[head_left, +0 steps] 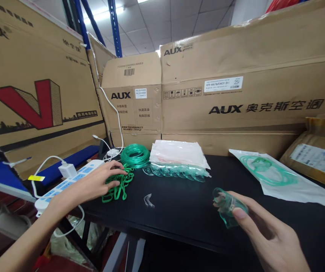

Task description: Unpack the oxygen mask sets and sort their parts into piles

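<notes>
My right hand (267,230) grips a translucent green oxygen mask (230,211) between thumb and fingers, just above the front part of the black table. My left hand (105,179) reaches over a heap of green elastic straps (124,185), fingers apart and tips at the straps. Behind the heap lies a coil of green tubing (135,155). A row of more green masks (176,170) lies nested together in front of a stack of white plastic bags (176,153). Several thin metal strips (149,201) lie on the table between my hands.
A white power strip (77,175) with a plugged-in charger (68,170) sits under my left forearm. On the right lie a bag with green tubing (267,170) and a taped brown parcel (321,151). Large cardboard boxes (253,90) wall off the back and left.
</notes>
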Available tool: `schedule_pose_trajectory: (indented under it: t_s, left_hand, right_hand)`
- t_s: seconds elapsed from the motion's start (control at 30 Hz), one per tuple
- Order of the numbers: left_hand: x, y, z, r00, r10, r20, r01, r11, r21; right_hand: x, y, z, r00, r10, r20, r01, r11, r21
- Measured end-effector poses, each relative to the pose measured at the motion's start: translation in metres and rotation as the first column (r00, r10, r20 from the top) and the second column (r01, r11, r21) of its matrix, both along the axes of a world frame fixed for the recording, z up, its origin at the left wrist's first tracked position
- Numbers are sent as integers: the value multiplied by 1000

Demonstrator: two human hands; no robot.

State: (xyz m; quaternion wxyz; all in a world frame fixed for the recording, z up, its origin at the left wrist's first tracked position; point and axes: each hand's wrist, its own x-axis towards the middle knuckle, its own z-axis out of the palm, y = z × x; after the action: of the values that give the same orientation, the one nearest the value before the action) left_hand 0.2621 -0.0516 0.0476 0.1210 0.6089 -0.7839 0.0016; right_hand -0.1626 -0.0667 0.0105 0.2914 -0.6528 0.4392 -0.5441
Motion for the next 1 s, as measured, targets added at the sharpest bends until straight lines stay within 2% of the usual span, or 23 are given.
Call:
schedule_pose_trajectory:
  t_s: [0.17,0.37,0.6,0.87,0.93,1.0]
  left_hand:
    - [5,-20,-7,990,-29,134,18,996,84]
    - [4,-33,-6,977,-6,215,-12,996,84]
    - [11,-28,-4,981,-17,192,-2,995,100]
    - [17,-34,-1,995,-72,62,70,997,35]
    - [17,-33,6,998,-52,29,53,998,-24]
    - [12,-30,18,1000,9,-11,-11,989,-146]
  right_hand:
    - [0,1,0,1000,23,3,-23,1000,-16]
    - [-2,2,2,999,10,47,-9,1000,-20]
    - [-1,1,2,998,41,38,-40,999,-16]
    - [-2,5,0,995,75,67,-78,996,43]
    - [-1,5,1,995,73,66,-77,995,56]
    - [0,5,2,995,78,66,-82,995,54]
